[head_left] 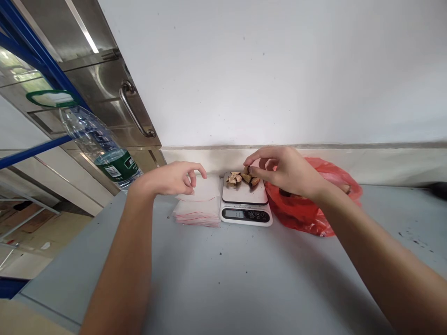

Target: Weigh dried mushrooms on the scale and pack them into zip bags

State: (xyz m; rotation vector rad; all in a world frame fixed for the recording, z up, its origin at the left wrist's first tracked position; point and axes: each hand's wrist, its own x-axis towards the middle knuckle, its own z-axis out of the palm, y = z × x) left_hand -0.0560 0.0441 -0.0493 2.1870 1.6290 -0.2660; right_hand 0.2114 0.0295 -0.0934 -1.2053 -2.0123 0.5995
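Scale (pixel 244 196): white, on the grey table (pixel 195 265) below the right fingers, its plate carrying several dried brown chunks (pixel 233 179); the display is too faint for me to read from across the room.
Right hand (pixel 289 172): thumb and forefinger pinched on one dried piece (pixel 247 170), at the heap near the plate's far edge.
Left hand (pixel 171 179): fingers loosely curled and apart, nothing visible between them, above the stack of clear bags (pixel 197 216) with red seal lines.
Red bag (pixel 296 214): slumped open beneath the right hand and wrist, more brown chunks partly visible inside.
Bottle (pixel 113 165): stands beyond the left wrist, green handle uppermost.
Reading at risk: fingertips leaning on the heap would likely press the plate and falsify the weight; so might the red bag, close against its right side.
Spill at risk: a nudge from the right fingers could tip a chunk off the back, toward the wall (pixel 279 83).
Stack at risk: a low sweep of the left fingers could slide the slick bags against the scale.
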